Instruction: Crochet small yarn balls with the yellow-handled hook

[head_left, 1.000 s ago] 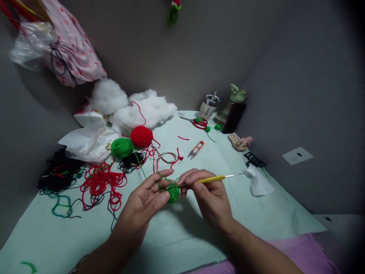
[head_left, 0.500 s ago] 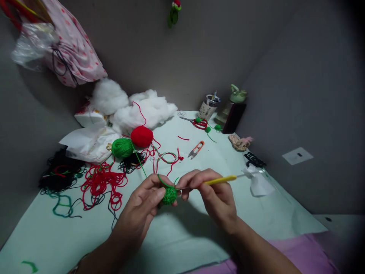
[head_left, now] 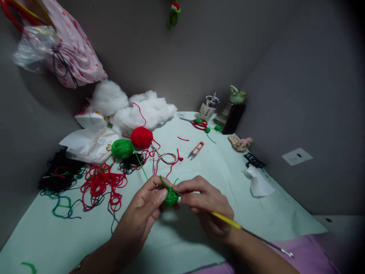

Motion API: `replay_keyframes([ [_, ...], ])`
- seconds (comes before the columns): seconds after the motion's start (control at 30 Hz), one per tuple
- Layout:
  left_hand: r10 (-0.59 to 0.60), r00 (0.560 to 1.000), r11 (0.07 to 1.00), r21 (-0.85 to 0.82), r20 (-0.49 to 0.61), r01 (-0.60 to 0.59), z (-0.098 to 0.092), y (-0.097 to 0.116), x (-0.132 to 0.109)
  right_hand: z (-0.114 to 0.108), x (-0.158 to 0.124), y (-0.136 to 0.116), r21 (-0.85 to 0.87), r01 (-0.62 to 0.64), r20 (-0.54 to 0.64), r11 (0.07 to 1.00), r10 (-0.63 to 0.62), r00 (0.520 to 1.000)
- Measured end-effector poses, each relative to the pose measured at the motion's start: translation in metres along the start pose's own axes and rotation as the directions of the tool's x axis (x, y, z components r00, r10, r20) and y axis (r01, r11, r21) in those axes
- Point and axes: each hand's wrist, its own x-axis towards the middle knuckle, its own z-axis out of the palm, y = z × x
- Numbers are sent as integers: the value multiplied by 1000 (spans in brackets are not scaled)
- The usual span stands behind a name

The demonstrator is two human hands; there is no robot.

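My left hand (head_left: 142, 211) pinches a small green crocheted piece (head_left: 171, 197) between thumb and fingers, with green yarn running over the forefinger. That strand leads back to a green yarn ball (head_left: 122, 148). My right hand (head_left: 207, 205) grips a yellow-handled crochet hook (head_left: 228, 221), its tip at the green piece and its handle slanting down to the lower right. Both hands hover above the pale green table cover (head_left: 222, 175).
A red yarn ball (head_left: 141, 137) lies beside the green one. Loose red yarn (head_left: 99, 184) and black yarn (head_left: 58, 175) tangle at the left. White stuffing (head_left: 139, 108), orange snips (head_left: 196, 149), red-handled scissors (head_left: 198, 123), a cup (head_left: 208, 107), a bottle (head_left: 232, 108) and white tissue (head_left: 258, 182) surround.
The hook's handle has swung from pointing right and up to pointing down toward the lower right. My left forefinger has curled in over the green piece.
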Motion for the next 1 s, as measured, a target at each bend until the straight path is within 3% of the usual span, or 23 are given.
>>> replay_keyframes([
  [0.1,10,999,999,-40,32,-9,-1,-3,2,0,-3,1,-125,48,17,991,-46,999],
  [0.17,-6,1000,1000,-27,-12,5,-3,-5,2,0,-5,1,-228,90,58,969,-79,995],
  [0.27,5,997,999,50,-79,-1,-3,-9,0,3,-8,2,-397,157,91,904,-131,987],
  [0.37,54,997,995,90,-61,-48,0,-10,-3,7,-12,5,-500,227,88,836,-211,973],
  [0.57,-139,986,986,-77,95,146,2,-2,-5,4,-16,6,-265,176,99,948,-155,983],
  [1.0,-80,990,984,-148,117,97,-3,-4,2,9,-15,6,-177,135,-78,975,-151,985],
])
